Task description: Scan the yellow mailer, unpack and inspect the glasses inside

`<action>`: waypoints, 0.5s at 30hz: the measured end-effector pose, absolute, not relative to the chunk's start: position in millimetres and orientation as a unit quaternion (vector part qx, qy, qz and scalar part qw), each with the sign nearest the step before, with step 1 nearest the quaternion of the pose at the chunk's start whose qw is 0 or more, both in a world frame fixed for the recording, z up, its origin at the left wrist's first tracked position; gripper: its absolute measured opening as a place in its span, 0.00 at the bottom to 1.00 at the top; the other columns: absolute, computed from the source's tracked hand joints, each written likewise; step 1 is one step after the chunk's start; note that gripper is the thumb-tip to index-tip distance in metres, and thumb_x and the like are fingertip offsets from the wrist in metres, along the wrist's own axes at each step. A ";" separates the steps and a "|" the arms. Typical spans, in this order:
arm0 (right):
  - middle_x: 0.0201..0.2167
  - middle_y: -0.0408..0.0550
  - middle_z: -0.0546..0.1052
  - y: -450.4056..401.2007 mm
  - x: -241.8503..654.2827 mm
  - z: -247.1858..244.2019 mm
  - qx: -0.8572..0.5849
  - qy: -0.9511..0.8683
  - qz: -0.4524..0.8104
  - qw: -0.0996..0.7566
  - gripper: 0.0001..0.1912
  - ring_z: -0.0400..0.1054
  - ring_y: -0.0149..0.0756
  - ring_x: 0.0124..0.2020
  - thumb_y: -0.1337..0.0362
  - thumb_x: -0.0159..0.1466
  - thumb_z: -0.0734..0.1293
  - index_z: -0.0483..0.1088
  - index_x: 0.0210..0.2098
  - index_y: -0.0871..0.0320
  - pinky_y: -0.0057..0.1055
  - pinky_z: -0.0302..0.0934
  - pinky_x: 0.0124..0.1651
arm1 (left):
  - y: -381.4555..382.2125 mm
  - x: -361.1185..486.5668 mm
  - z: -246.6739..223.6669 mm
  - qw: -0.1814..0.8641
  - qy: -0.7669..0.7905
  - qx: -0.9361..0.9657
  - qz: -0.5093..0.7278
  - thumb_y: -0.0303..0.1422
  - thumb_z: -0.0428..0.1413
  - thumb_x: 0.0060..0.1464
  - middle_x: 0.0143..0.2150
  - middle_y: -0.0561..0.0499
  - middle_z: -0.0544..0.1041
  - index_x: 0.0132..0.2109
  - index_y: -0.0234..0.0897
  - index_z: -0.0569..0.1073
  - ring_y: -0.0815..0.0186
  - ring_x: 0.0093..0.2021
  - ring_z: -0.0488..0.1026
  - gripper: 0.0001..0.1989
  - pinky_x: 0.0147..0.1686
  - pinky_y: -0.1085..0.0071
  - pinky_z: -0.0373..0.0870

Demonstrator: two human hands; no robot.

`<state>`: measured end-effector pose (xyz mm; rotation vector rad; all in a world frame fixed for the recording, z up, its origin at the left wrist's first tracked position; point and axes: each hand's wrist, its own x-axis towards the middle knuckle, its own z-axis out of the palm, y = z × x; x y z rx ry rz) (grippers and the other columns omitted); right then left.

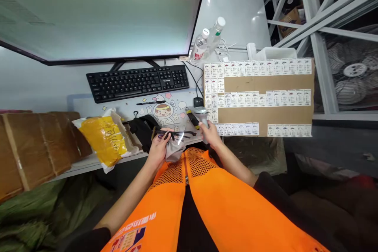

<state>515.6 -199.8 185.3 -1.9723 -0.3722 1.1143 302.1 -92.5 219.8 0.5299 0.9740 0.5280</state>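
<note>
In my left hand (157, 150) is a pair of dark-framed glasses (183, 133), held together with a soft grey pouch or cloth (175, 152) that hangs below them. The fingers are closed around these, in front of my orange vest. My right hand (211, 134) grips the handle of a grey-and-white barcode scanner (201, 112), its head pointing away from me over the desk edge. Just left of the scanner lies a yellow-and-black tool, perhaps a utility knife (193, 119). A black bag-like item (143, 129) sits beside my left hand.
A monitor (118, 27) and keyboard (138, 82) stand ahead, with a mouse (198, 102) and pen (150, 103) nearby. Clear bottles (199, 47) are behind. Right lies a label-covered cardboard sheet (265, 116); left, a yellow package (103, 138) and brown carton (44, 141).
</note>
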 end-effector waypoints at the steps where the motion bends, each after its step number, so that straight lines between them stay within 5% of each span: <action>1: 0.23 0.36 0.70 -213.8 530.3 193.6 -0.797 -0.128 0.424 0.411 0.29 0.62 0.31 0.18 0.33 0.63 0.68 0.66 0.43 0.52 0.31 0.59 0.21 | -92.8 306.2 219.8 0.821 0.454 0.246 0.244 0.53 0.79 0.40 0.33 0.52 0.81 0.41 0.37 0.77 0.61 0.34 0.82 0.31 0.36 0.66 0.84; 15: 0.21 0.38 0.70 -258.7 621.1 218.9 -0.873 -0.079 0.323 0.358 0.26 0.63 0.35 0.20 0.38 0.59 0.73 0.67 0.41 0.51 0.33 0.60 0.23 | -109.5 340.2 218.7 0.832 0.429 0.262 0.234 0.49 0.78 0.45 0.34 0.50 0.81 0.42 0.36 0.79 0.61 0.34 0.82 0.27 0.39 0.65 0.83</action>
